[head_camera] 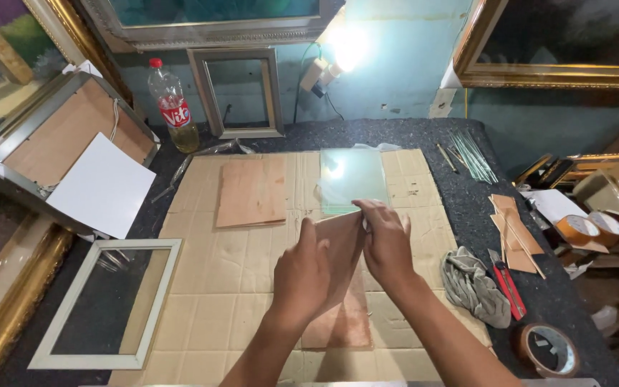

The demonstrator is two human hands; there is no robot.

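Note:
My left hand (pixel 302 276) and my right hand (pixel 387 244) both grip a thin brown backing board (pixel 342 247), tilted up off the cardboard work surface (pixel 216 287). Under it lies another brown board (pixel 345 322), flat on the cardboard. Just beyond my fingers rests a stack of clear glass panes (pixel 351 179). A separate pile of brown boards (pixel 252 192) lies to the left of the glass.
An empty white frame (pixel 59 315) lies at the left. A grey rag (pixel 473 285), a red cutter (pixel 506 283) and a tape roll (pixel 549 350) sit at the right. At the back stand a plastic bottle (pixel 172 107) and a small silver frame (pixel 238 93).

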